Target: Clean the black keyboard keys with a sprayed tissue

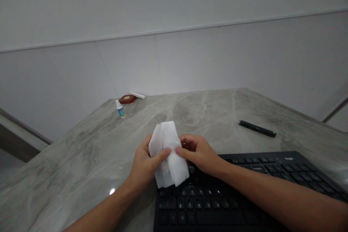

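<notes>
A folded white tissue (169, 156) is held up between both hands, above the left end of a black keyboard (214, 203). My left hand (146, 161) grips the tissue's left side, thumb on its front and the other fingers behind. My right hand (197, 152) pinches the right edge, its thumb pressed on the front and its fingers curled behind. A fold runs lengthwise down the tissue. The right forearm crosses over the keyboard and hides part of its keys.
On the grey marbled table (92, 145) stands a small white bottle (121, 109) with a blue and yellow label. Behind it lie a reddish-brown case (127, 99) and a thin white strip (138, 95). A black pen-like object (257, 128) lies beyond the keyboard. A pale wall (195, 58) rises behind.
</notes>
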### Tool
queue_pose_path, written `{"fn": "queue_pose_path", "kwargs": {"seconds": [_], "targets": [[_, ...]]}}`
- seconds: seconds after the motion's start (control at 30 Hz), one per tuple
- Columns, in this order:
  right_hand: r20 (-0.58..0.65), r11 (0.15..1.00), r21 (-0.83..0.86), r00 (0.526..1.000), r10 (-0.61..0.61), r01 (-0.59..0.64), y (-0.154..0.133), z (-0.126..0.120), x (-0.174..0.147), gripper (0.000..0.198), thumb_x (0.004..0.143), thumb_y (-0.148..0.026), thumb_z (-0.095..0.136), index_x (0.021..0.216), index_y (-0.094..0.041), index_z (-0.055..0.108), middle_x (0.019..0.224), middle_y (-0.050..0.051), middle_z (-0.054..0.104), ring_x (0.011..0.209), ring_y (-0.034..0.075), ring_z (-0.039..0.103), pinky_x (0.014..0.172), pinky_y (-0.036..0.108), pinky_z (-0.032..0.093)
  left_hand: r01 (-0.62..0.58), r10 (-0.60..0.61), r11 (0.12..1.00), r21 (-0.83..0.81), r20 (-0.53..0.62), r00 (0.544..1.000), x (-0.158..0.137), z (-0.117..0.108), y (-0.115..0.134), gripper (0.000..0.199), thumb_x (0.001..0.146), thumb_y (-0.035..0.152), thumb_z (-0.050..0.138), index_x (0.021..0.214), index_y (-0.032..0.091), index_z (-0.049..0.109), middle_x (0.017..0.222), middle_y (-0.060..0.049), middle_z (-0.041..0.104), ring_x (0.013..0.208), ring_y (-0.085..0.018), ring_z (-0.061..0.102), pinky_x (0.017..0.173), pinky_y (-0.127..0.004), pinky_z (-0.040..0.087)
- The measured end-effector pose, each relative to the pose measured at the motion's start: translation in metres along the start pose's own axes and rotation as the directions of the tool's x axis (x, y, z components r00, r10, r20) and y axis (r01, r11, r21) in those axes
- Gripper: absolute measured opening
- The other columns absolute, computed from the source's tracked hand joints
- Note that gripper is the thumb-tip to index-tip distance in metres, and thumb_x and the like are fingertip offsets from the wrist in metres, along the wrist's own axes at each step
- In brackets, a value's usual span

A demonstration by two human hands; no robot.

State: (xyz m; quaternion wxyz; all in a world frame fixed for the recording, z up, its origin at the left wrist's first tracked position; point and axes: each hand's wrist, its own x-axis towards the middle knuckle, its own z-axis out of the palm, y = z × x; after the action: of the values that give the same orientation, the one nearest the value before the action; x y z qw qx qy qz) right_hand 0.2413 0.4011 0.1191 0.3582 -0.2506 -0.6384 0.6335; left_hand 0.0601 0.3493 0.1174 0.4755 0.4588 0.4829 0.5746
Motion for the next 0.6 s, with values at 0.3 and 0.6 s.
{"fn": "queue_pose_path", "kwargs": {"seconds": [0.3,0.6], "targets": [[-0.14,0.988,-0.128,0.984,-0.107,0.089,0.0029,-0.0022,0.0032,0.024,0.08,-0.04,0.066,0.082,-0.017,0.065,0.071,0.0,0.065,0.064,0.013,0.057,0.059,0.026,0.045,0.145,-0.141,0.982,-0.118,0.039,0.989,0.0037,0.0002,-0.007,0.042,0.068,0.039,0.086,0.095,0.01,0.072,0.078,-0.008,0.074,0.066,-0.02,0.069,0.062,-0.028,0.057],[-0.243,0.724,-0.662,0.859,-0.451,0.193,-0.002,-0.0022,-0.0035,0.018,0.088,-0.027,0.056,0.097,-0.018,0.069,0.077,0.004,0.067,0.067,0.016,0.06,0.064,0.03,0.05,0.231,-0.224,0.967,-0.112,0.067,0.972,-0.0009,0.0058,-0.0019,0.05,0.068,0.053,0.082,0.081,0.006,0.072,0.062,-0.008,0.07,0.05,-0.018,0.066,0.049,-0.027,0.059]]}}
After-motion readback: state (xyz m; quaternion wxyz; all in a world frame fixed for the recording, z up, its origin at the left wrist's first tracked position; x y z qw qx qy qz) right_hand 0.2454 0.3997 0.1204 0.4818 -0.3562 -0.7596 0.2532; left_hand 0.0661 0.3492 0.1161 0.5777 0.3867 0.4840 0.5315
